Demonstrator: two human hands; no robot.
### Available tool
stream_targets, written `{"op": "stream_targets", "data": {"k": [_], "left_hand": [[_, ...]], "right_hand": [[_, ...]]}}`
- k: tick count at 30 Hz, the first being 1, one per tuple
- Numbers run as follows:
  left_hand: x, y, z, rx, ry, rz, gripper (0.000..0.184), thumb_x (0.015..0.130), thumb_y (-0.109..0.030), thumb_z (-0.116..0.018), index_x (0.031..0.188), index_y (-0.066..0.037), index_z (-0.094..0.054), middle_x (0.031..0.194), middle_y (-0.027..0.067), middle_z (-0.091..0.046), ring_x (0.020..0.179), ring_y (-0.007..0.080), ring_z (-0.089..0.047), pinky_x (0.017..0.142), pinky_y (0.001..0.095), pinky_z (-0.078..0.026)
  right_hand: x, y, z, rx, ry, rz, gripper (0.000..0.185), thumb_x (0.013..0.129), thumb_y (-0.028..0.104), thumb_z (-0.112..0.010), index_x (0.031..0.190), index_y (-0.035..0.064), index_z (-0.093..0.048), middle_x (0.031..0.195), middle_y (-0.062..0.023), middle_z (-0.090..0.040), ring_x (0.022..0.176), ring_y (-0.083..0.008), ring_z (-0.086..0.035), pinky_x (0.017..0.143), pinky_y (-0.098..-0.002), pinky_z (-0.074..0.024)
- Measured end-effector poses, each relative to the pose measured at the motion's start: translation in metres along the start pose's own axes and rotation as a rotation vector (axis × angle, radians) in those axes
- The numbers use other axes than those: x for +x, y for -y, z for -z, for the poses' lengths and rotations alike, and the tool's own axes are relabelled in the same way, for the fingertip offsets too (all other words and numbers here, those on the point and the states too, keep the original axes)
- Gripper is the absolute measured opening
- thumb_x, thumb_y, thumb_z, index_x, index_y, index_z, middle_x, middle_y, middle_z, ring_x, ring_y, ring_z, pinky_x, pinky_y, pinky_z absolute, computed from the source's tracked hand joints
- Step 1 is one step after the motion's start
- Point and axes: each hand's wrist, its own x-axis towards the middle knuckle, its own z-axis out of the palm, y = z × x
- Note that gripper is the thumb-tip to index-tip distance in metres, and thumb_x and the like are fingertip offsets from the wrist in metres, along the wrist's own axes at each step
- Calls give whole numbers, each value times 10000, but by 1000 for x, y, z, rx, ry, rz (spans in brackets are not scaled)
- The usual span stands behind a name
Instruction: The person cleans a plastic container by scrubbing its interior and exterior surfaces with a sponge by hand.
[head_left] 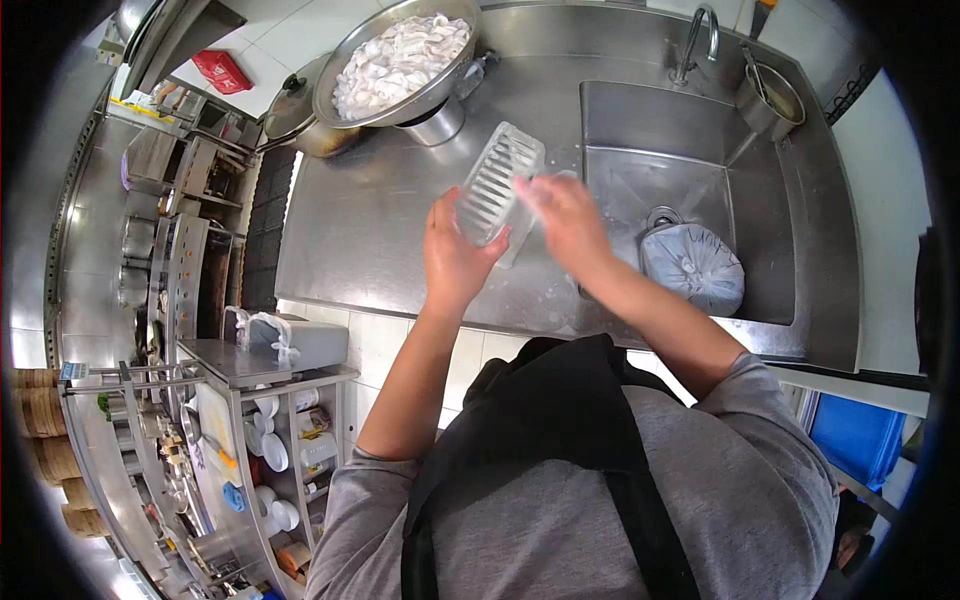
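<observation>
A clear, slotted plastic tray (492,180) is tilted over the steel counter in the head view. My left hand (456,248) has its fingers wrapped round the tray's lower left end. Over the tray's right edge is my right hand (568,215), blurred by motion, its fingertips near the slots; what they hold, if anything, cannot be made out. Part of another clear plastic piece shows beneath the tray, between the hands. Drops of water lie on the counter around them.
The steel counter (350,220) bears a large colander (330,95) of pale food and a lidded pot (290,105). To the right, a sink (690,185) holds a tied white bag (695,268). A faucet (690,50) and a metal container (768,105) stand behind it.
</observation>
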Motion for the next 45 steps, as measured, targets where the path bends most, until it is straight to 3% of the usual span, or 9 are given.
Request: {"op": "stream_targets", "data": {"k": [5, 7, 16, 21, 27, 33, 37, 42, 45], "left_hand": [[0, 2, -1, -6, 12, 8, 733, 630, -155, -847, 1227, 58, -479, 1098, 226, -589, 1037, 380, -577, 881, 416, -477], [1, 2, -4, 53, -26, -41, 677, 642, -143, -846, 1194, 53, -508, 1028, 187, -599, 890, 292, -586, 767, 367, -479], [0, -4, 0, 31, 18, 9, 726, 626, -157, -849, 1217, 57, -487, 1105, 225, -587, 1032, 381, -579, 885, 414, -477], [-1, 0, -2, 21, -18, -14, 693, 634, -158, -846, 1196, 57, -502, 1066, 205, -593, 982, 351, -584, 842, 395, -479], [0, 1, -5, 28, -56, -63, 673, 638, -151, -843, 1185, 55, -510, 1032, 191, -599, 949, 333, -588, 811, 386, -477], [-2, 0, -2, 5, 8, -1, 716, 639, -133, -829, 1228, 60, -473, 1129, 234, -570, 1052, 395, -561, 892, 420, -475], [0, -3, -3, -5, -3, -5, 720, 627, -116, -829, 1226, 58, -469, 1127, 234, -567, 1063, 396, -555, 900, 419, -471], [-1, 6, -4, 41, -70, -59, 707, 605, -148, -857, 1187, 49, -507, 1046, 189, -587, 942, 321, -581, 803, 385, -483], [-1, 2, -5, 38, -68, -26, 718, 606, -152, -860, 1192, 49, -499, 1046, 193, -586, 923, 315, -579, 800, 385, -482]], "right_hand": [[-1, -6, 2, -18, 77, 130, 538, 815, 10, -518, 1336, 144, -536, 1161, -79, -599, 1076, -299, -547, 912, -432, -427], [11, -16, 3, -62, -26, 2, 517, 815, 25, -531, 1318, 143, -555, 1170, -65, -596, 1087, -290, -541, 910, -433, -427], [8, -14, 0, -19, 6, -18, 491, 793, 56, -572, 1274, 150, -594, 1199, -56, -586, 1079, -305, -547, 920, -423, -430], [-3, -3, -2, 64, 77, 153, 521, 776, 27, -575, 1276, 170, -606, 1184, -92, -603, 1046, -311, -559, 905, -426, -441], [21, -18, 0, 5, -90, -86, 493, 781, 24, -572, 1245, 181, -628, 1184, -84, -610, 1056, -308, -554, 910, -426, -437], [13, 5, 5, 8, 100, 229, 448, 799, 47, -562, 1222, 171, -641, 1220, -36, -613, 1056, -315, -552, 894, -411, -440], [37, -23, 8, -138, 72, -27, 556, 780, -10, -559, 1288, 213, -595, 1282, -44, -592, 1118, -329, -532, 957, -421, -431], [20, 33, 7, 38, 126, 228, 371, 812, 90, -558, 1170, 107, -657, 1123, -68, -641, 1061, -298, -543, 875, -415, -452], [53, -12, 4, -180, 157, 129, 322, 798, 97, -577, 1109, 90, -664, 1097, -53, -631, 1060, -286, -539, 865, -408, -459]]}}
